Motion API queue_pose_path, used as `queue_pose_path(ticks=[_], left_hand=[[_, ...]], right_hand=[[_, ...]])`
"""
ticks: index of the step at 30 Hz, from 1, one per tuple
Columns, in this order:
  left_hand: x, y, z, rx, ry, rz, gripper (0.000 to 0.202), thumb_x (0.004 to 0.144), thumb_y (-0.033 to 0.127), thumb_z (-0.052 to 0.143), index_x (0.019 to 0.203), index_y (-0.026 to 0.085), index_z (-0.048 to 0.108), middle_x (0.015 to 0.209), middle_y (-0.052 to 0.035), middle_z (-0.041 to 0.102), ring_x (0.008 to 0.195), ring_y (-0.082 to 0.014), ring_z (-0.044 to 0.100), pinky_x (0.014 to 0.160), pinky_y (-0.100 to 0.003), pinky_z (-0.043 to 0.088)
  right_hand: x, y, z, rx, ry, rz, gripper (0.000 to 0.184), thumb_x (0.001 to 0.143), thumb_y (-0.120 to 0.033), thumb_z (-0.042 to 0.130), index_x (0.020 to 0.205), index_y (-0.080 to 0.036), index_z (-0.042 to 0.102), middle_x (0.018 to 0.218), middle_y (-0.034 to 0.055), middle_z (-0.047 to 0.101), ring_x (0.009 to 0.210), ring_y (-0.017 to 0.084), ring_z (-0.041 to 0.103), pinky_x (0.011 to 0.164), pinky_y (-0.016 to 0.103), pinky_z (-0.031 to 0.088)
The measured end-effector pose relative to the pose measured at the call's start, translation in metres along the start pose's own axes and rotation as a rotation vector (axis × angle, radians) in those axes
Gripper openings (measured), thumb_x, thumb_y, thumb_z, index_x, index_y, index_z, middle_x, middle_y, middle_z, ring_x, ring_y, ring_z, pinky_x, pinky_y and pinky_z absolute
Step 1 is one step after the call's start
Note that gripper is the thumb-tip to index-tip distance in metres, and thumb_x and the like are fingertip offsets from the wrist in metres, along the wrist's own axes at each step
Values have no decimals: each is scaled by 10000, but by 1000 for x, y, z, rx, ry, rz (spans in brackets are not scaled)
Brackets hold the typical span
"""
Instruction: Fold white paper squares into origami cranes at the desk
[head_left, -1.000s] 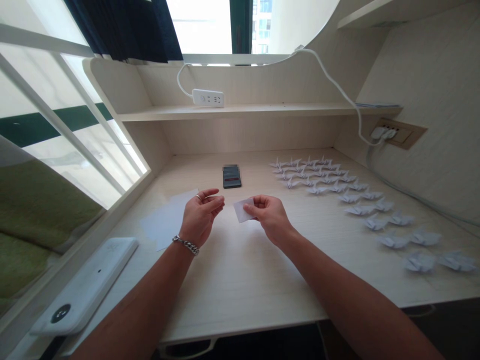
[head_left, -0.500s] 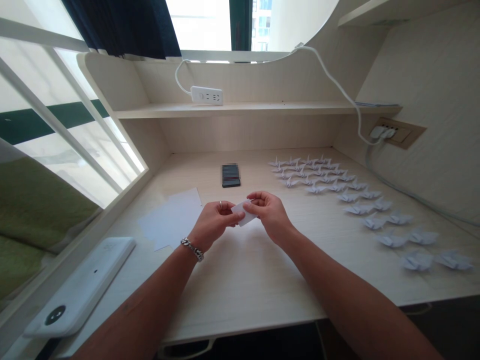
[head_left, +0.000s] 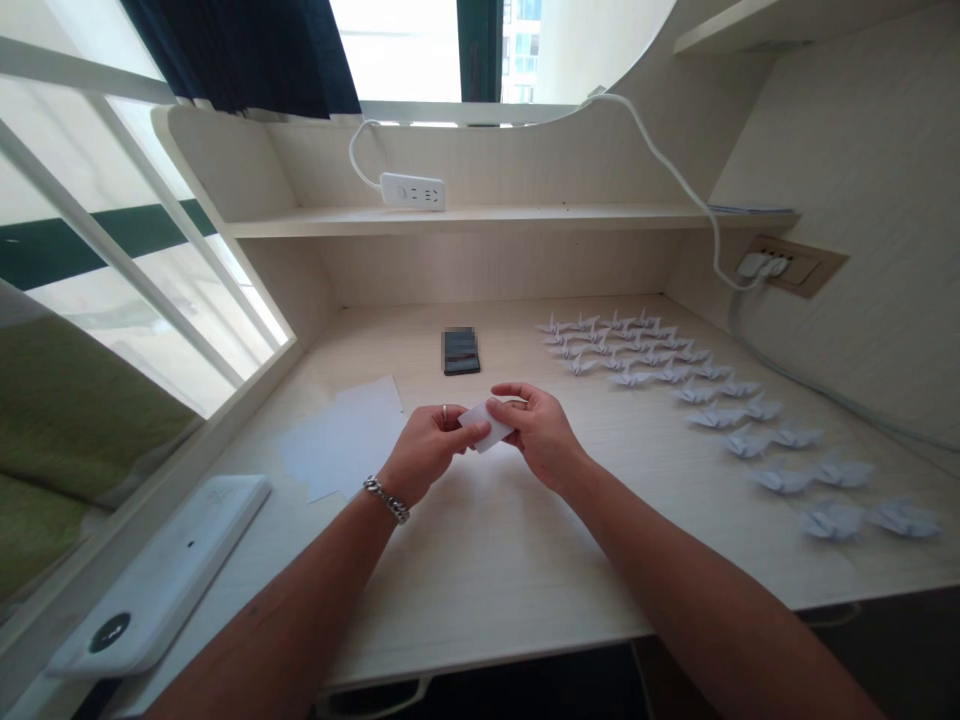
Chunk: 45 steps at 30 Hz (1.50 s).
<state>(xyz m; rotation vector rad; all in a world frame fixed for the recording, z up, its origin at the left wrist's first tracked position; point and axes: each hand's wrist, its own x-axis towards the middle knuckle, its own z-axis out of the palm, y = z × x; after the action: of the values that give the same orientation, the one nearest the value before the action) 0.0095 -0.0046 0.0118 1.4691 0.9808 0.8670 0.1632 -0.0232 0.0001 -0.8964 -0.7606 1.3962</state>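
Observation:
A small piece of folded white paper (head_left: pixel 484 426) is held above the desk between both hands. My left hand (head_left: pixel 427 448), with a ring and a chain bracelet, pinches its left side between thumb and fingers. On the paper's upper right, my right hand (head_left: pixel 541 432) grips with thumb and forefinger. The undersides of the fingers are hidden. Loose white paper sheets (head_left: pixel 345 435) lie flat left of my left hand. Several rows of folded white paper cranes (head_left: pixel 671 372) stand to the right of my right hand.
A dark phone-like object (head_left: pixel 460 352) lies behind the hands, its upper part blurred. At the left edge of the desk (head_left: pixel 480 580) rests a long white device (head_left: pixel 165 575). A power strip (head_left: pixel 412 191) sits on the shelf; its white cable runs to a wall socket (head_left: pixel 795 266).
The paper has turned very slightly in the hands, and the right fingers have shifted a little on it. Both hands keep their hold in nearly the same place.

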Motion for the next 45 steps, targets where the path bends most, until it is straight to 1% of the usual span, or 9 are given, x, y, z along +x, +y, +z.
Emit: queue_pose_path(ticks=[4,8,14,21,28,30,34,39,45], left_hand=[[2,-2,1,-96,154,7,288,634,381,786,682,121,670,609,-18,602,576,-108,489,577,-258,361],[4,-6,3,-170,208,7,292,636,382,785,679,119,665,629,-30,621,592,-113,510,597,-260,381],[5,-9,9,-223,229,62,293,648,392,778,696,129,659,646,-27,629,606,-120,534,621,-268,410],[6,-12,12,-117,293,91,311,665,422,753,703,126,666,646,-37,637,601,-126,543,600,-262,419],[6,-13,9,-81,326,67,325,655,433,760,706,124,669,636,-33,627,588,-121,523,587,-259,412],[5,-13,9,-73,330,60,330,660,438,759,714,125,671,635,-31,627,584,-119,518,577,-256,403],[3,-8,11,-63,309,46,346,653,452,766,704,123,672,620,-27,628,557,-111,502,541,-246,375],[-1,-1,13,-15,267,64,320,655,422,774,617,126,657,576,-19,619,534,-101,489,520,-240,355],[-1,3,6,-143,232,102,301,638,386,794,759,122,717,698,-66,699,620,-157,602,609,-285,463]], right_hand=[[-2,4,2,-65,-61,-48,512,524,-301,868,941,-157,608,724,28,705,679,165,649,700,327,495],[-3,6,5,-82,-90,-73,485,478,-280,882,861,-140,620,697,29,701,658,156,643,688,311,489],[-3,2,7,-3,21,-45,477,471,-239,876,850,-164,597,634,-3,680,607,150,638,673,318,506],[-3,2,11,117,143,-117,412,521,-171,825,844,-180,569,608,-27,643,600,128,613,701,314,522],[6,-9,-3,129,286,-192,363,517,-164,804,787,-189,563,615,-48,606,567,94,566,646,267,494],[6,-9,-4,51,250,-157,350,547,-206,799,828,-188,592,655,-35,618,595,105,575,626,267,485],[2,-1,1,-127,-2,-40,332,571,-369,818,754,-158,640,668,10,638,633,134,587,643,297,483],[3,6,0,-263,19,-163,309,607,-419,793,659,-152,644,551,-7,589,536,116,506,571,281,416],[2,3,-5,-427,-58,-216,270,643,-403,764,643,-169,629,532,-22,561,504,114,466,508,269,341]])
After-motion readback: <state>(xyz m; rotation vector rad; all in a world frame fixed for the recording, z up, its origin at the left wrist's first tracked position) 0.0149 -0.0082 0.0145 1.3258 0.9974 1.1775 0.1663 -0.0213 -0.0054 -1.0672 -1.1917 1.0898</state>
